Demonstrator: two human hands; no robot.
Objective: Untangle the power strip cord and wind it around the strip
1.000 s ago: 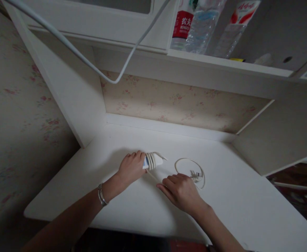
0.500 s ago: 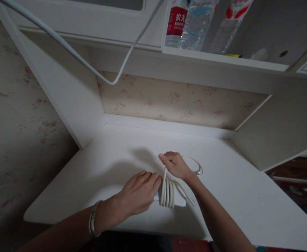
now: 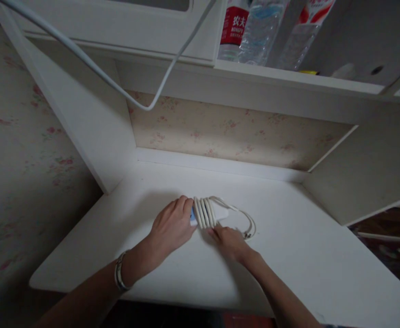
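Observation:
A white power strip point(image 3: 222, 212) with a blue part at its left end is held just above or on the white desktop; I cannot tell which. Several turns of off-white cord point(image 3: 205, 213) wrap tightly round its middle. My left hand point(image 3: 175, 221) is closed over the strip's left end, covering it. Below the coil, my right hand point(image 3: 230, 241) pinches the cord, its fingertips partly hidden at the near side. A thinner loop of cord point(image 3: 246, 215) trails to the right on the desk and ends near the right wrist.
The white desktop point(image 3: 124, 237) has a back ledge and side panels. Above it, a shelf point(image 3: 298, 78) holds several plastic bottles point(image 3: 259, 34). A thick white cable point(image 3: 147, 108) hangs in a bend at upper left.
The strip and my left hand have shifted up and left. My right hand has swung from above the coil down to its near side, carrying the cord round.

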